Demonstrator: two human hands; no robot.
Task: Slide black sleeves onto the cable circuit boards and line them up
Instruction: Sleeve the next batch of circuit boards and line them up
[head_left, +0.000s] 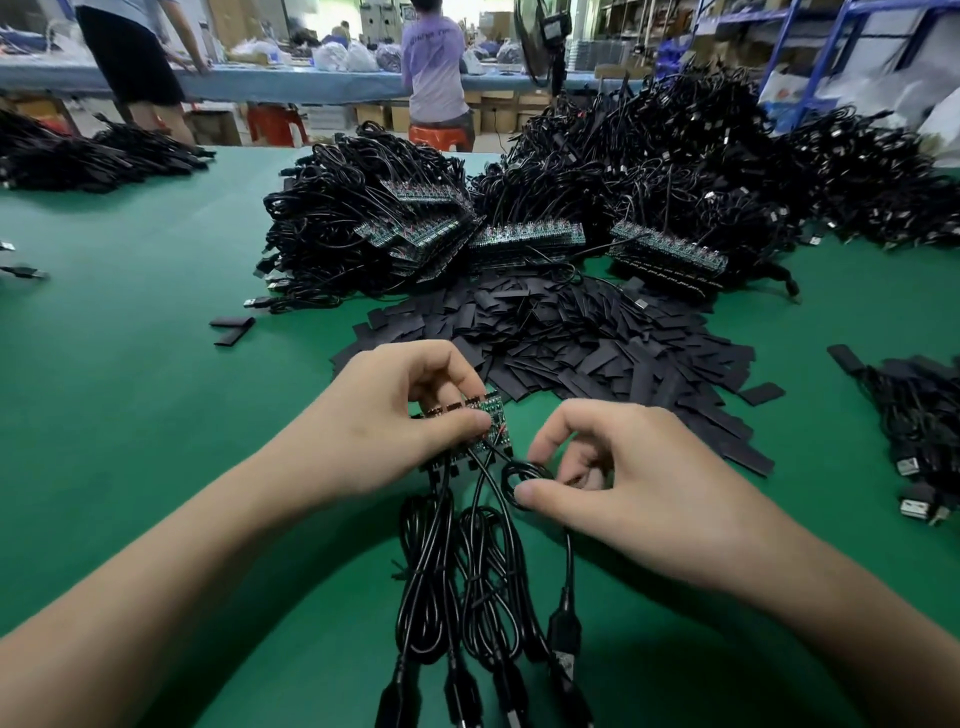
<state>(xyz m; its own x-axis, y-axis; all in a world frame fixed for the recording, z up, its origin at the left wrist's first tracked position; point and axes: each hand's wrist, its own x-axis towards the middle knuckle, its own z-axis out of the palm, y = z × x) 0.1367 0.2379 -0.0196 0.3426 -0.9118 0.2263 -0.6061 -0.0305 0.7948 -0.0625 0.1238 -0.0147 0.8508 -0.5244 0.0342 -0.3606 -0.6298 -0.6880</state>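
Two hands work a strip of cable boards over the green counter (130, 374).
Left of centre, the left hand (395, 431) grips a row of green circuit boards (488, 410) between its thumb and curled fingers; their black cables (467, 587) trail in coiled bundles to the bottom edge. Just to the right, the right hand (639, 499) pinches one cable loop (511, 475) between thumb and forefinger. A heap of flat black sleeves (571, 338) lies beyond the hands, centre to right.
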